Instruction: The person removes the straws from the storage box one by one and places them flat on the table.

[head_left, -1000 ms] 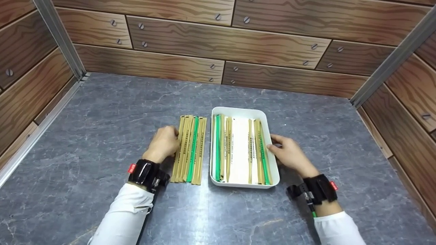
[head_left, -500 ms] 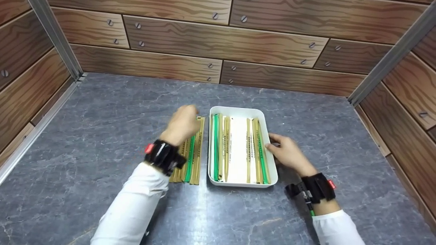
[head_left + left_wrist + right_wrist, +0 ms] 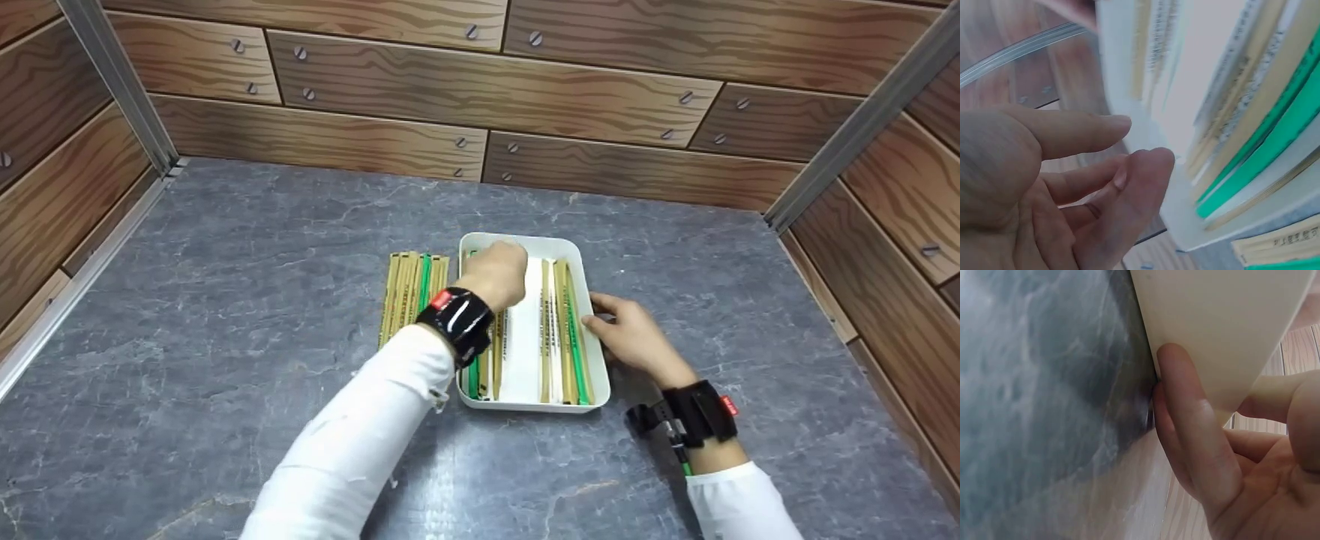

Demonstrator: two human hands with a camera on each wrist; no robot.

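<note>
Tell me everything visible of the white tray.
The white tray is shallow, open-topped, rectangular and round-cornered, plastic-looking. It sits flat on the grey marbled tabletop, right of a row of sticks. Tan and green sticks lie inside along both long sides, with white floor between. The right hand holds its right wall; the left hand is above its far-left part, contact unclear.

Wears white long sleeves, the left one creased. Black wristbands on both sides — each carries a red tag. Right one has a small black device, green cable. Hands bare.
</note>
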